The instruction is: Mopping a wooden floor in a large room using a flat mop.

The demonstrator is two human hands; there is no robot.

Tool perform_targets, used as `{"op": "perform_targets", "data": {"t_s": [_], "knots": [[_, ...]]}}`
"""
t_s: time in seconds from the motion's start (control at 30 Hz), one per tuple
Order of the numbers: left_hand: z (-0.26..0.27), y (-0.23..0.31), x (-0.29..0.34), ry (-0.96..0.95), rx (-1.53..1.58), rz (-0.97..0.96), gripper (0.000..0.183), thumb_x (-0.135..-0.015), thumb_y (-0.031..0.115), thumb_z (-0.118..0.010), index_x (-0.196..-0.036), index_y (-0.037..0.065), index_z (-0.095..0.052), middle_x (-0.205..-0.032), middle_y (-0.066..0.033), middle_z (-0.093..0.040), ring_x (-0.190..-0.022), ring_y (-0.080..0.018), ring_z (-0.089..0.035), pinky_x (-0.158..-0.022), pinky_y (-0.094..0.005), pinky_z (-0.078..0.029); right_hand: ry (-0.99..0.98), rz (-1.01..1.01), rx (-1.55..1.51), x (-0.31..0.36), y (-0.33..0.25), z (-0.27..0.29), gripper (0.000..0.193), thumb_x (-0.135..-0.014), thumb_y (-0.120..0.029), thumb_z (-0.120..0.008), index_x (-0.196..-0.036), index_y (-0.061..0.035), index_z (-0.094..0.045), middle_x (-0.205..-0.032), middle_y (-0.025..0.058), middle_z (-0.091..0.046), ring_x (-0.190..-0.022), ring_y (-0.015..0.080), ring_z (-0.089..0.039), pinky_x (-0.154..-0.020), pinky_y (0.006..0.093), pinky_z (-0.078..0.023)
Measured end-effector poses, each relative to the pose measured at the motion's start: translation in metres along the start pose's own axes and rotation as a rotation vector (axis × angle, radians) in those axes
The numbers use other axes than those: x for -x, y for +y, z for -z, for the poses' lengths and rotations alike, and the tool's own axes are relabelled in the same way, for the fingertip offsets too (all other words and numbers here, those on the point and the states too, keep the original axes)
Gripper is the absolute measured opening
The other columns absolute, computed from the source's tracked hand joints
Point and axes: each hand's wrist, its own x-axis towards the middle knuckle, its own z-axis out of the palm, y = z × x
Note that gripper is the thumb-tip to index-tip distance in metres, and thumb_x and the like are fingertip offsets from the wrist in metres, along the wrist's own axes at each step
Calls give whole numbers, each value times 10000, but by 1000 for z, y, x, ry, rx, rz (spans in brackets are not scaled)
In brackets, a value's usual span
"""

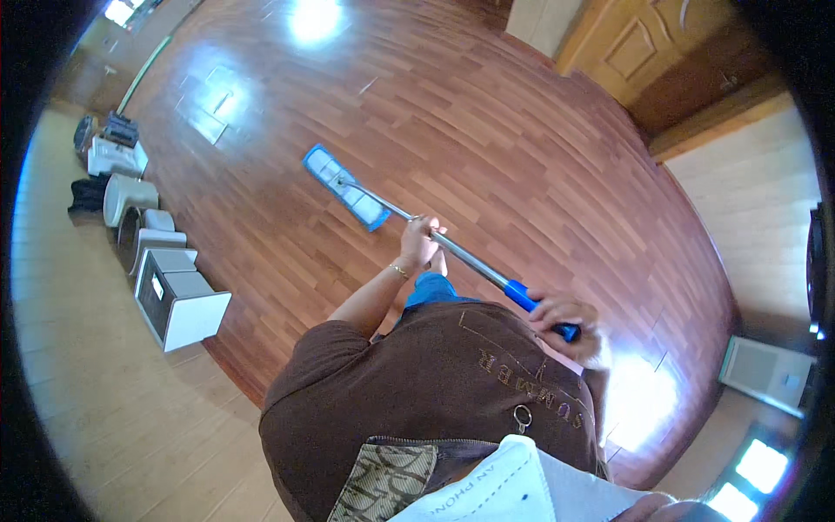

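Observation:
A flat mop (470, 258) runs slantwise in front of me, its silver pole ending in a blue grip near my body. My left hand (421, 242) is closed around the middle of the pole. Farther back, my right hand (565, 324) wraps the blue grip close to its end. The mop head (346, 187), a long pale plate with a blue fringe, lies flat on the reddish-brown wood-look floor (487, 113), ahead and slightly left.
Along the left wall stand a white cabinet-like box (198, 318), a white bin (130, 200) and several other items. A wooden door (652, 52) is at the far right. A pale boxy unit (765, 374) sits by the right wall. Bright light reflects off the floor.

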Motion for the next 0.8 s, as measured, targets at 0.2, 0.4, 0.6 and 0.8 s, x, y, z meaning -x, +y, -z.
{"op": "perform_targets", "data": {"t_s": [0.2, 0.4, 0.6, 0.8], "knots": [[-28, 67, 1, -254, 164, -248, 267, -773, 167, -678, -657, 69, -459, -634, -130, -532, -684, -358, -544, -656, -447, -416, 331, 106, 431, 67, -47, -38, 256, -729, -152, -760, -914, -24, -639, -846, 135, -681, -888, 345, -659, -832, 456, -501], [-45, 134, 10, -456, 228, -493, 270, -783, 221, -657, -652, 76, -472, -629, -129, -534, -659, -340, -554, -592, -447, -425, 679, 218, 727, 95, -100, -77, 284, -813, -320, -682, -861, -43, -638, -735, 110, -677, -722, 324, -673, -697, 441, -512], [-56, 187, 44, -861, 203, -705, 253, -773, 251, -674, -646, 90, -525, -644, -118, -567, -635, -338, -588, -594, -441, -474, 522, 46, 1117, 136, -163, -84, 232, -811, -299, -627, -779, -70, -635, -669, 52, -660, -629, 243, -668, -644, 420, -506], [-63, 234, 77, -1119, 320, -900, 135, -705, 194, -651, -691, 93, -563, -675, -134, -601, -698, -365, -616, -644, -491, -489, 664, 557, 1166, 190, -164, -78, 371, -836, -404, -533, -841, -34, -566, -614, 58, -569, -512, 205, -542, -508, 376, -402]]}}
